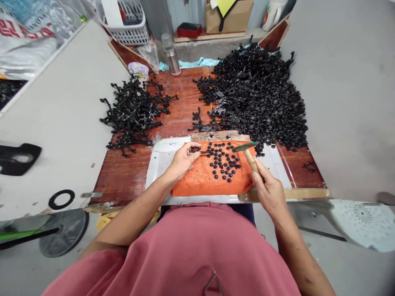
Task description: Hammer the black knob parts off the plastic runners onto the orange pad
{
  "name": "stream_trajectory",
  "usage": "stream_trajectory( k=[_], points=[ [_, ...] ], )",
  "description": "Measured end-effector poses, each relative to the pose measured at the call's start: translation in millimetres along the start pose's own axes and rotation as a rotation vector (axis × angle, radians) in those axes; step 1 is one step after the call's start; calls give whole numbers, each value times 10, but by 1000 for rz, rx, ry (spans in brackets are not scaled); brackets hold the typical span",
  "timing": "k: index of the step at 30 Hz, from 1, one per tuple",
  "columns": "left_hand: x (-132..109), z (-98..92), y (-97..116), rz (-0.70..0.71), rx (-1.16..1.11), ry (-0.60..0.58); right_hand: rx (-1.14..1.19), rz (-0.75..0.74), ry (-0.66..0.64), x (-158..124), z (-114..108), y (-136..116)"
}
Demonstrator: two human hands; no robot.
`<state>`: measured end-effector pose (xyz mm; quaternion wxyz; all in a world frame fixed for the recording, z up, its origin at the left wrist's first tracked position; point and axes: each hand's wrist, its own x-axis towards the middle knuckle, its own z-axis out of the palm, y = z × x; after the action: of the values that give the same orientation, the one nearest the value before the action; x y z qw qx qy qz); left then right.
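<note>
My left hand pinches one end of a black branched part, which reaches right over an orange cloth pad. In my right hand is a hammer with a wooden handle and a narrow green-edged head. The hammer head hovers over or rests at the pad's upper right; I cannot tell whether it touches. Many small round black pieces lie scattered on the pad between my hands.
A large pile of black parts covers the table's right side. A smaller pile of branched parts lies at left. Behind stand a steel thermos, a white basket and a cardboard box. A stone slab borders the pad.
</note>
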<state>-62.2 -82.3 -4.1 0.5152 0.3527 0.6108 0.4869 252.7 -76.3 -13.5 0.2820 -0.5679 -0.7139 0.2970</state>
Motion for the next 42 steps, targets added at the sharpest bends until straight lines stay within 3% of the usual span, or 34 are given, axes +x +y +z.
stream_trajectory(
  k=[7, 22, 28, 34, 39, 42],
  points=[
    [17, 30, -77, -56, 2, 31, 108, 142, 12, -53, 78, 398],
    [26, 47, -185, 8, 87, 42, 57, 97, 5, -35, 85, 402],
    [28, 58, -237, 42, 133, 79, -198, 36, -24, 12, -21, 66],
    [32, 65, -242, 14, 91, 101, -295, -215, -258, 159, -19, -463],
    [50, 67, -290, 55, 94, 119, -293, -303, -133, 210, 116, -616],
    [86, 47, -369, 59, 134, 117, -453, -315, -202, 220, 184, -604]
  ],
)
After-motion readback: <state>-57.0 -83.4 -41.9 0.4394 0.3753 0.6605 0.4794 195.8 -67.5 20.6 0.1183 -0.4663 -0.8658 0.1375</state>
